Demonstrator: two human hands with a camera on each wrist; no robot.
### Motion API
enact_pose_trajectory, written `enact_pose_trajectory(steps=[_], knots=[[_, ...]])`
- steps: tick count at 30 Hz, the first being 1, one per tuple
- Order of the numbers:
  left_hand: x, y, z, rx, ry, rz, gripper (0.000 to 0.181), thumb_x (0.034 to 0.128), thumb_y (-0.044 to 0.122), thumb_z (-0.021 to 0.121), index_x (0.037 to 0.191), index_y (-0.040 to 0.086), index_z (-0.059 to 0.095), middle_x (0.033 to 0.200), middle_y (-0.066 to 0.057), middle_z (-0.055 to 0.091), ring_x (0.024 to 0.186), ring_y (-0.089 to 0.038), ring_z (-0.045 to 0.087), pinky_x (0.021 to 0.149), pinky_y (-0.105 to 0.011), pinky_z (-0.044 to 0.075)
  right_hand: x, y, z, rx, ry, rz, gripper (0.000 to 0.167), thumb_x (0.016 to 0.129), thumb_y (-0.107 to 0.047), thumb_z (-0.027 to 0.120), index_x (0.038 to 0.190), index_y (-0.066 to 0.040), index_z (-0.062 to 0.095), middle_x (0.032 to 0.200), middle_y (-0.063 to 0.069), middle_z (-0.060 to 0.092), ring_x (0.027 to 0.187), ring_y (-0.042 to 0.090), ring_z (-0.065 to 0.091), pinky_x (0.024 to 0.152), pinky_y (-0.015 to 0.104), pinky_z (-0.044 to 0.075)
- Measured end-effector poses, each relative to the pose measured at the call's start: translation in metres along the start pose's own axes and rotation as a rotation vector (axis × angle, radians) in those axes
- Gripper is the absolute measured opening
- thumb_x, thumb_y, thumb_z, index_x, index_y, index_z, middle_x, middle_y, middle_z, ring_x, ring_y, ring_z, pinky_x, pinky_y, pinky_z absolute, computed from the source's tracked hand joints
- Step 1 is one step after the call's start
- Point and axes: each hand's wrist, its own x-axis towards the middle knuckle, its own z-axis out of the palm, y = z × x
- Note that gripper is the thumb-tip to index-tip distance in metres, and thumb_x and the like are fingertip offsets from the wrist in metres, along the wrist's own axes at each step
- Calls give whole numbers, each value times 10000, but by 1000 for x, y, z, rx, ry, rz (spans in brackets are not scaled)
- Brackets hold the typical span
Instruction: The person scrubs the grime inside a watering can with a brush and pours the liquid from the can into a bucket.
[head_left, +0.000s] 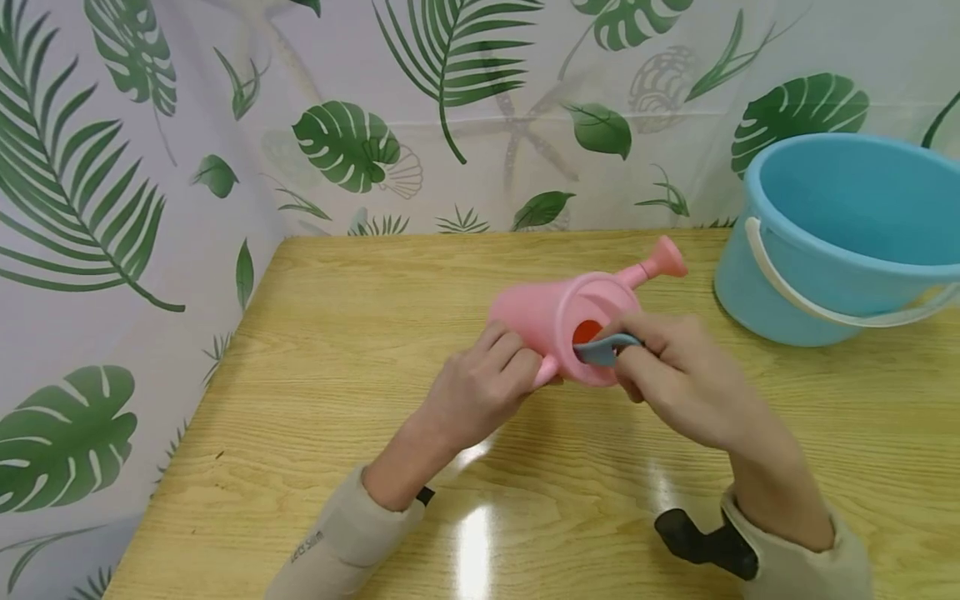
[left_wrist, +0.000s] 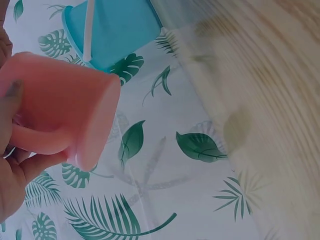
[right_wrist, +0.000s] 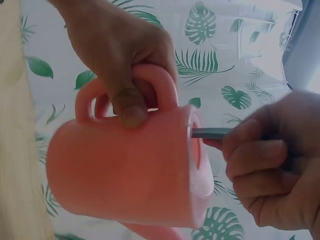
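A pink toy watering can [head_left: 528,310] is tipped on its side above the table, its open top facing right and its spout pointing up to the right. My left hand [head_left: 483,379] grips its looped handle [right_wrist: 155,80], with the thumb on the can's wall. In my right hand [head_left: 686,375] is a blue-grey tool handle [head_left: 597,350], pinched between fingers and thumb. The handle reaches into the can's opening, so its far end is hidden and its kind cannot be told. Something orange-red [head_left: 587,332] shows inside the opening.
A large light-blue bucket [head_left: 787,292] with a white carrying handle [head_left: 795,296] stands at the right back of the wooden table [head_left: 337,333]. Leaf-printed cloth [head_left: 480,125] hangs behind the table and along its left side.
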Motion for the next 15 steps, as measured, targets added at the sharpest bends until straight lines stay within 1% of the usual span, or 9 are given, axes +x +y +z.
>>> enact_pose_trajectory(steps=[2,4,6,7,8,9,11,13,15], knots=[[1,2,-1,12,25,-17,375,1042,271,536,718,95,464,689,-14,457,653,-164,454,448,-181,323,1,0,-2,245,40,101,252,906,125,419,810,1,617,551,12,462,382,155,333,340,298,244],[2,5,-1,25,43,-32,367,1041,254,540,719,94,469,688,-18,457,642,-161,444,445,-178,314,1,1,-3,445,90,155,251,909,136,391,827,51,612,540,55,479,358,192,318,312,323,200],[3,6,-1,44,55,-42,359,1043,241,536,723,89,475,690,-24,460,637,-160,441,453,-173,322,2,2,-4,584,132,190,259,922,134,384,843,64,621,542,63,495,354,204,317,310,327,183],[4,6,-1,49,57,-48,358,1043,239,536,723,87,481,692,-26,466,639,-161,448,456,-170,335,2,3,-4,630,149,205,271,925,133,382,858,60,634,544,63,500,357,206,315,315,323,180],[4,5,-2,52,58,-53,355,1043,237,534,726,85,489,697,-29,473,642,-162,456,458,-170,353,3,3,-2,656,161,213,280,926,133,385,862,51,644,540,59,503,360,202,312,318,317,180],[4,4,-3,59,57,-51,351,1046,233,528,731,83,493,700,-31,477,644,-164,461,464,-170,368,4,4,-1,660,168,212,286,917,141,385,861,43,648,535,58,502,360,200,307,320,315,175],[5,2,-5,67,54,-50,349,1049,232,522,736,80,497,706,-37,483,651,-169,470,482,-176,397,6,4,3,626,157,182,283,909,149,397,877,46,659,537,59,487,376,200,307,326,317,171],[6,-1,-8,68,55,-43,343,1048,220,522,737,80,493,708,-39,481,652,-172,468,491,-182,395,7,5,7,536,139,135,280,903,149,426,890,32,679,535,43,457,400,189,304,340,313,173],[7,-3,-11,72,59,-34,336,1045,211,530,739,80,483,712,-42,475,655,-177,465,499,-189,393,7,5,8,432,115,63,274,900,154,457,916,29,701,554,34,433,439,184,305,368,318,195]])
